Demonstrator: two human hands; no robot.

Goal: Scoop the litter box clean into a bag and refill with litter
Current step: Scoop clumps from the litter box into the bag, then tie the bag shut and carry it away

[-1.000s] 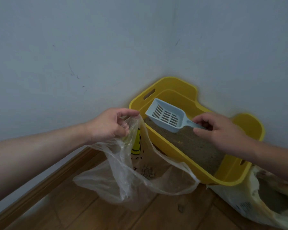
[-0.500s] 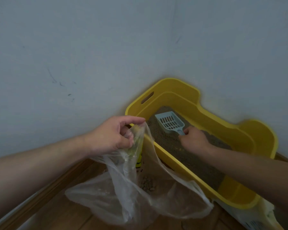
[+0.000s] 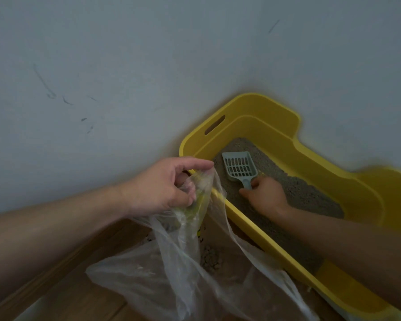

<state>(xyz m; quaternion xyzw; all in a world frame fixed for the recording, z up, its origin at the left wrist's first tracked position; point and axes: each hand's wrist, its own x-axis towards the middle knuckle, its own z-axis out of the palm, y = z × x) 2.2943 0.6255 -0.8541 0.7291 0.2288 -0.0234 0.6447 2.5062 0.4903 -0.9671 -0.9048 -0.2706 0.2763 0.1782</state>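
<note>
Two bare hands, both busy. L hand (image 3: 162, 188) is clenched on the bunched rim of a thin clear plastic bag (image 3: 195, 281), thumb & fingers pinching the film and holding the mouth up, just beside the near-left corner of the box. R hand (image 3: 266, 195) is down inside the box, fingers curled round the short handle of a pale grey-blue slotted plastic scoop (image 3: 240, 167). Scoop head lies low on the litter, slots up, tip toward the far end; can't tell if it carries anything.

Bag sags from the L hand onto the floor, w/ a small heap of grey-brown clumps (image 3: 210, 259) at its bottom.

Yellow high-walled plastic litter box (image 3: 252, 105), w/ a slot cut-out in its far-left wall, sits in the room corner against the wall. It holds grey-brown granular litter (image 3: 299, 191) over most of its bottom; a bare yellow patch shows at the near-right end by the R forearm.

Brown wood-plank floor (image 3: 67, 297) under bag & box; pale grey wall (image 3: 125, 66) behind, w/ a few dark scuff marks on the left.
</note>
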